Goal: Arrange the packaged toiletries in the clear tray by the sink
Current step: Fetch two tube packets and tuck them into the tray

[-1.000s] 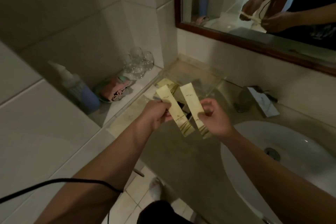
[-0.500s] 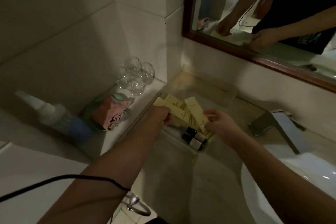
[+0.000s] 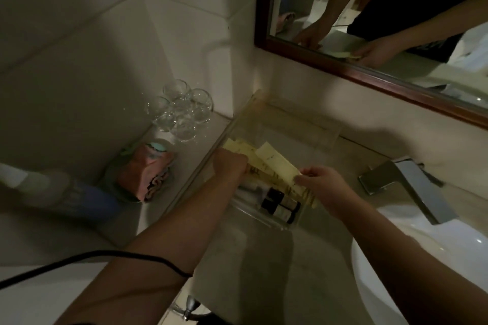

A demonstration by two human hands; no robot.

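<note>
A clear tray (image 3: 298, 124) sits on the counter in the corner left of the sink. Flat cream toiletry packets (image 3: 274, 163) lie fanned inside it. My left hand (image 3: 229, 163) is down in the tray, closed on the left packets (image 3: 237, 146). My right hand (image 3: 323, 187) pinches the lower end of the rightmost packet, which slants over the tray. Two small dark-capped bottles (image 3: 280, 204) lie at the tray's near end, with white items (image 3: 252, 187) beside them, partly hidden by my left wrist.
Several upturned glasses (image 3: 181, 111) stand on the ledge left of the tray. A pink folded cloth (image 3: 148, 171) on a dish and a blue bottle (image 3: 79, 203) lie nearer. A chrome faucet (image 3: 406, 185) and white basin (image 3: 422, 258) are right. A framed mirror (image 3: 369, 71) hangs above.
Both hands moved forward from above the counter and lowered the packets into the tray. The view has closed in on the tray.
</note>
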